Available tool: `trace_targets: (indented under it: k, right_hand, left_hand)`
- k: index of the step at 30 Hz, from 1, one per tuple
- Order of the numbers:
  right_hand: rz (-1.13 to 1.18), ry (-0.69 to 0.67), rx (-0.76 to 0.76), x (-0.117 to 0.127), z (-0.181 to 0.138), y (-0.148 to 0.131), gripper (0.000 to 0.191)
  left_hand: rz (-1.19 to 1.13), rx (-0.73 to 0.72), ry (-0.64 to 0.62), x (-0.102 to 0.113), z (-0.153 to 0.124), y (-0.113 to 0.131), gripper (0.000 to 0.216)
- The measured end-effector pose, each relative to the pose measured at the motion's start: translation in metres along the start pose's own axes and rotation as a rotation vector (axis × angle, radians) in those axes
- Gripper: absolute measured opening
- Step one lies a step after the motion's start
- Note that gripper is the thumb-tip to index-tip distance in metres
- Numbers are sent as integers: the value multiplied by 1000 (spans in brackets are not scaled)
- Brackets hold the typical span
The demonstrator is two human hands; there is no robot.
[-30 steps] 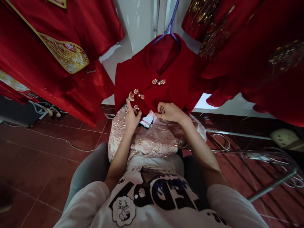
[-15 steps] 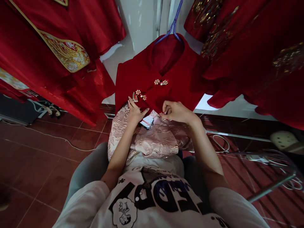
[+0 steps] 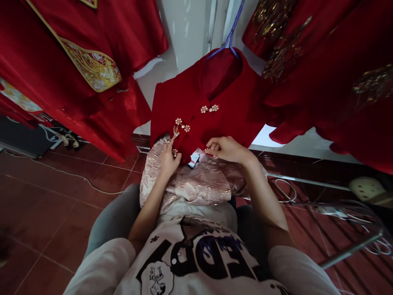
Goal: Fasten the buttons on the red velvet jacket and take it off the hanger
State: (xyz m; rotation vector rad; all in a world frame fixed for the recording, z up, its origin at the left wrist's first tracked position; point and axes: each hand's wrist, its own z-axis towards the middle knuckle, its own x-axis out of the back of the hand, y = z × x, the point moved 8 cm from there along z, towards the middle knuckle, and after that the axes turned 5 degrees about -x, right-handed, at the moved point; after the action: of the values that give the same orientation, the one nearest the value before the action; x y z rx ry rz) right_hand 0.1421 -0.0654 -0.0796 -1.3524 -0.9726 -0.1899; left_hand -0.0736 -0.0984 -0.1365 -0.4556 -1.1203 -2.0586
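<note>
Red embroidered robes (image 3: 76,61) hang at the far left above a tiled floor (image 3: 46,205) crossed by a white cable (image 3: 76,177). Nearer the middle, the person's left hand (image 3: 168,157) rests on the lower edge of a red velvet dress (image 3: 196,106), fingers bent around a small flower-shaped clasp there; whether the grip is pinched shut on it cannot be told. The dress hangs from a purple hanger (image 3: 229,39) straight ahead, its hem gathered with pink brocade fabric (image 3: 199,182) in the person's lap, and pearl flower clasps (image 3: 209,109) dot its front. A white tag (image 3: 194,159) dangles between the two hands. The right hand (image 3: 227,149) lies on the dress hem, fingertips drawn together on a fold of cloth beside the tag. More red garments (image 3: 331,73) hang at the right, above a metal rack (image 3: 353,241) on the floor.
</note>
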Motion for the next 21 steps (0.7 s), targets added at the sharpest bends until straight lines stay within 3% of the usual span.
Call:
trace_targets:
  k: [3, 6, 9, 12, 16, 19, 21]
  right_hand:
    - [173, -46, 138, -12, -1, -20, 28]
    - [258, 52, 206, -16, 3, -28, 30]
    - [271, 124, 222, -22, 11, -26, 26]
    - [269, 117, 241, -30, 16, -24, 25]
    - [289, 148, 265, -26, 15, -25, 33]
    - [317, 177, 268, -16, 11, -25, 39]
    - [327, 189, 258, -10, 10, -23, 39]
  left_hand:
    - [-145, 20, 37, -4, 1, -8, 55]
    - [-321, 57, 116, -5, 2, -11, 38]
    - [-331, 25, 109, -5, 1, -3, 38]
    - [-246, -35, 7, -11, -3, 11, 41]
    - [83, -180, -125, -23, -3, 28, 36]
    - [277, -244, -261, -39, 14, 22, 17]
    - [340, -200, -254, -41, 37, 6, 19]
